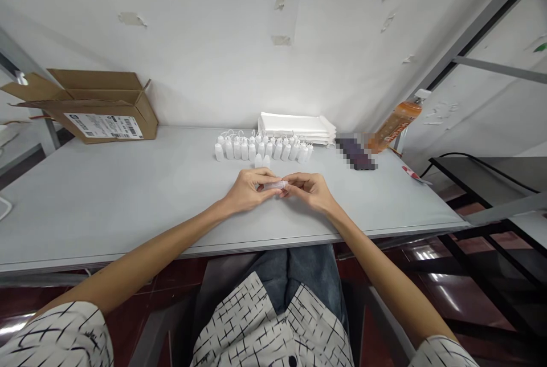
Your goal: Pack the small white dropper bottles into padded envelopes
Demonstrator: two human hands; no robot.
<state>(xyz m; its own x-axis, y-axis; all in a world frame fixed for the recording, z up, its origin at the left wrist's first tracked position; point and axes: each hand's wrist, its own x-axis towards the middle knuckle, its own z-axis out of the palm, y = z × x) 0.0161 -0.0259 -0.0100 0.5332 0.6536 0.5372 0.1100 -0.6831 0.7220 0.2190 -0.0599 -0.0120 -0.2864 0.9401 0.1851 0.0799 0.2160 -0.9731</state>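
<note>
A small white squeeze bottle (274, 185) lies sideways between my two hands, just above the table. My left hand (248, 190) is closed round its body, thumb and fingers on either side. At the bottle's right end, the fingertips of my right hand (314, 189) pinch the narrow tip; whether a separate cap is there is too small to tell. Beyond my hands, several similar white bottles (252, 152) stand upright in close rows, many with thin looped strips at their tops. Two white pieces (258, 160) stand in front of them, nearest my fingers.
Behind the bottles lies a stack of white packets (294, 125). An open cardboard box (106, 110) stands at the back left of the grey table (128, 196). At the right are a blurred dark phone-like object (356, 153) and an orange drink bottle (395, 122) against the wall.
</note>
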